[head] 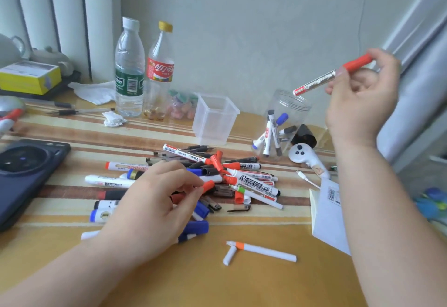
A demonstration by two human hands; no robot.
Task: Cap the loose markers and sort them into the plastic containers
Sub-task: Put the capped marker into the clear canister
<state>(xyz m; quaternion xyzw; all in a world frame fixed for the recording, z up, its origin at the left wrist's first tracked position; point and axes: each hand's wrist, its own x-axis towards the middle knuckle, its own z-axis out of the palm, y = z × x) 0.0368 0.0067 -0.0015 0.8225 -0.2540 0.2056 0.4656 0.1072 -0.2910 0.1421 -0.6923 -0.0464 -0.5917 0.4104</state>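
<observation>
A heap of loose markers and caps (232, 176) lies on the striped table. My left hand (154, 205) rests on the heap and pinches a red cap (208, 185) at its fingertips. My right hand (360, 103) is raised at the right and grips a red-capped whiteboard marker (331, 76) by the cap end, its tail pointing down over the round clear jar (290, 105), which holds several capped markers. A square clear container (215, 118) stands left of the jar. A white marker with an orange band (263, 251) lies alone near the front.
Two plastic bottles (129, 69) stand at the back left. A dark phone (26, 176) lies at the left edge. A white controller (304, 156), a cable and a white envelope (331, 219) sit at the right. A yellow box (29, 76) is at far left.
</observation>
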